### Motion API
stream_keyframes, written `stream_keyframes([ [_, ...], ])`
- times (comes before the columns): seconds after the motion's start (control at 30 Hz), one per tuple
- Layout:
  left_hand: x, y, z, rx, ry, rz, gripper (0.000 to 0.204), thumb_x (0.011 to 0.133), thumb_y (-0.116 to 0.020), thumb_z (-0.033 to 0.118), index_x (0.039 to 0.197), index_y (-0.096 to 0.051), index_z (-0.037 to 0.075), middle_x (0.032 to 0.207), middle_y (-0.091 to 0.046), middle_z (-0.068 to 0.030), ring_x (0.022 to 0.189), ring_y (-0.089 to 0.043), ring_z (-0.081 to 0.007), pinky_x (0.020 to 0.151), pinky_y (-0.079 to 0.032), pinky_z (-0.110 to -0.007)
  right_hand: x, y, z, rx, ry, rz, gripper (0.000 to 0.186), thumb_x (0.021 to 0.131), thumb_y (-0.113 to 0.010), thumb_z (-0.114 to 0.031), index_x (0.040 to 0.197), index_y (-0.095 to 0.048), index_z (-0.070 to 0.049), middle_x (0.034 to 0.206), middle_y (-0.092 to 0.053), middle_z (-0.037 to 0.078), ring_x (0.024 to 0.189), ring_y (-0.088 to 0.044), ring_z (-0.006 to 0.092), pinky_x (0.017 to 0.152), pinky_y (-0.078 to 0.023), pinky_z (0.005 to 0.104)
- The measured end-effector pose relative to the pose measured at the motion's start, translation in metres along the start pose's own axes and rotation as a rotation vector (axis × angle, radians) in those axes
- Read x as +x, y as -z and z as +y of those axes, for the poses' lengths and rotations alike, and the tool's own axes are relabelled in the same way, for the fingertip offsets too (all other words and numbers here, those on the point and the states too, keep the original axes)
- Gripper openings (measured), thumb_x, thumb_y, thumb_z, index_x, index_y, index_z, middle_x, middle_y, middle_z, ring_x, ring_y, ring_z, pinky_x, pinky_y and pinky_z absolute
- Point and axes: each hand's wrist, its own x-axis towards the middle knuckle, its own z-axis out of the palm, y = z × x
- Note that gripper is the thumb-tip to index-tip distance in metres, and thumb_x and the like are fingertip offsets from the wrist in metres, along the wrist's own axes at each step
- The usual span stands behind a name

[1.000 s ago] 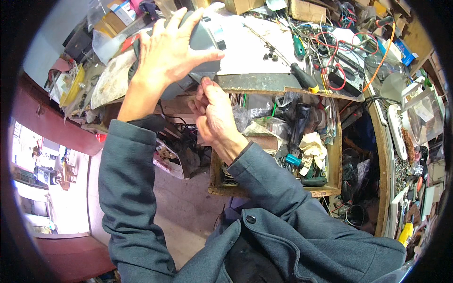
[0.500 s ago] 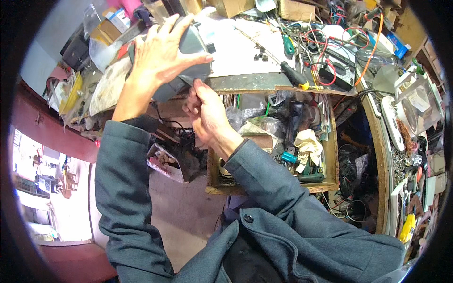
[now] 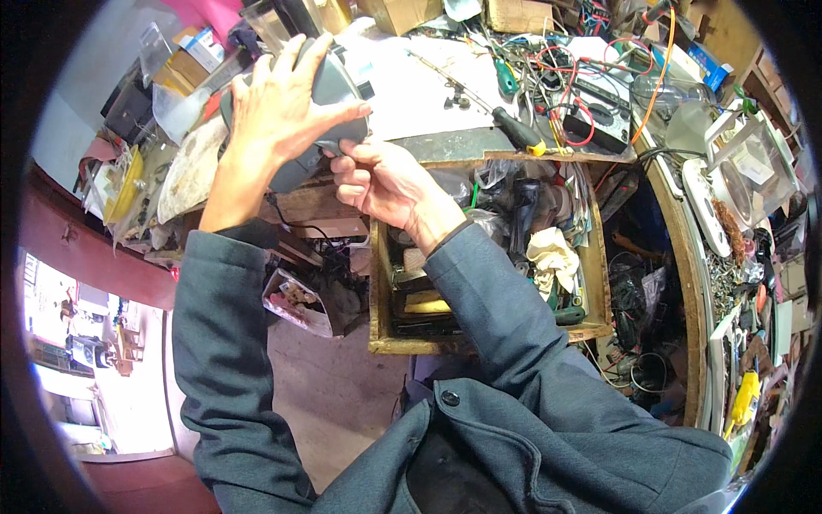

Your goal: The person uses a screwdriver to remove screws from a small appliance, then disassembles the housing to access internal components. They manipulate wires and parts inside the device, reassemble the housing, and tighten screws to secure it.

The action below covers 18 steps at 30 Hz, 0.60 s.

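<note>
A dark grey plastic housing with rounded corners is tilted up at the bench's front edge. My left hand grips it from above, fingers spread over its far side and thumb along its right side. At its lower right corner my right hand is closed, thumb and forefinger pinching the edge; exactly what lies between the fingertips is partly hidden. To the right, a long screwdriver with a black and yellow handle lies on the white sheet, close to several small black parts.
Below the bench edge stands an open wooden drawer full of tools, bags and a crumpled cloth. Red test leads and a black meter-like box crowd the bench's right. A small carton sits beneath on the left.
My right hand has turned, its palm now more upward, and shifted slightly right at the housing's corner. My left hand keeps its hold. The whole view has shifted slightly.
</note>
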Motion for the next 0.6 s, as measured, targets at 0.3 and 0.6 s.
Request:
stream_keyframes([
  [0.3, -0.002, -0.001, -0.002, 0.048, 0.01, 0.012, 0.102, 0.078, -0.067, 0.078, 0.157, -0.044, 0.018, 0.159, -0.045, -0.0149, 0.138, -0.05, -0.0391, 0.11, -0.04, -0.057, 0.011, -0.007, 0.051, -0.026, 0.387, 0.129, 0.018, 0.107, -0.061, -0.022, 0.104, -0.053, -0.006, 0.069, -0.041, -0.005, 0.057, -0.036, 0.0077, 0.056, -0.032, 0.0237],
  [0.6, 0.009, 0.002, -0.01, -0.023, -0.009, -0.053, 0.102, 0.079, -0.066, 0.078, 0.156, -0.045, 0.015, 0.157, -0.048, -0.0157, 0.133, -0.056, -0.0405, 0.109, -0.045, -0.054, 0.017, -0.015, 0.062, -0.127, 0.455, 0.213, 0.021, 0.109, -0.057, -0.028, 0.102, -0.056, -0.007, 0.071, -0.045, -0.006, 0.06, -0.037, 0.0061, 0.062, -0.035, 0.0237],
])
